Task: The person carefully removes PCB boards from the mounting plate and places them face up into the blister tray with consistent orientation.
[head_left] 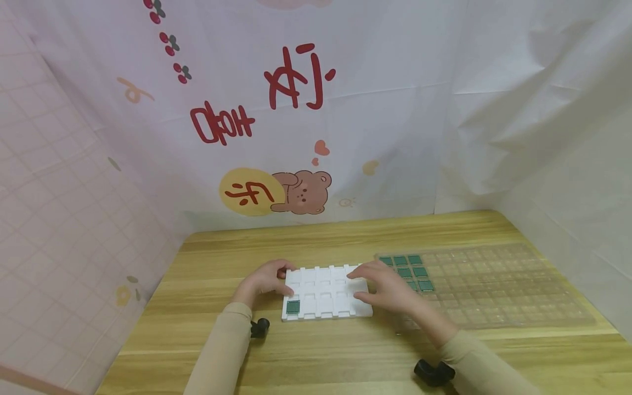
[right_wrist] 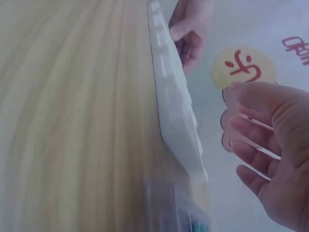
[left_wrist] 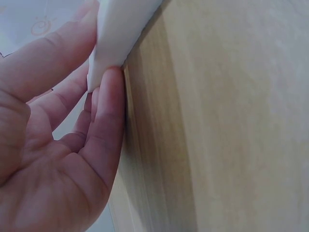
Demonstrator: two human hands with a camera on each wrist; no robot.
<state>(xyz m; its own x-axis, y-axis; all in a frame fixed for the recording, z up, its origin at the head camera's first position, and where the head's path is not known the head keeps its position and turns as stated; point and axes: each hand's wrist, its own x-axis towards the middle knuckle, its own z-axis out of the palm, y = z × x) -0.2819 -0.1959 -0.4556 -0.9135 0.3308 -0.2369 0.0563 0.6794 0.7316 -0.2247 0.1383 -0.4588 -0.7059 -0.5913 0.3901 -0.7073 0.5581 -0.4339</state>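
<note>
A white compartment tray (head_left: 310, 316) lies on the wooden table. One green square circuit chip (head_left: 293, 307) sits in its front left compartment. My left hand (head_left: 266, 278) grips the tray's left edge; in the left wrist view the thumb is on top of the white tray (left_wrist: 118, 34) and the fingers lie against its side, close to the tabletop. Over the tray's right end hovers my right hand (head_left: 387, 288), fingers loosely spread. In the right wrist view nothing shows between the right hand's fingers (right_wrist: 258, 96), which are above the tray (right_wrist: 171, 92).
To the right lies a large clear plastic tray (head_left: 503, 285) with many pockets. Several green chips (head_left: 419, 271) fill pockets at its left end, partly behind my right hand. A printed white curtain (head_left: 395, 137) hangs behind and beside the table (head_left: 316, 356).
</note>
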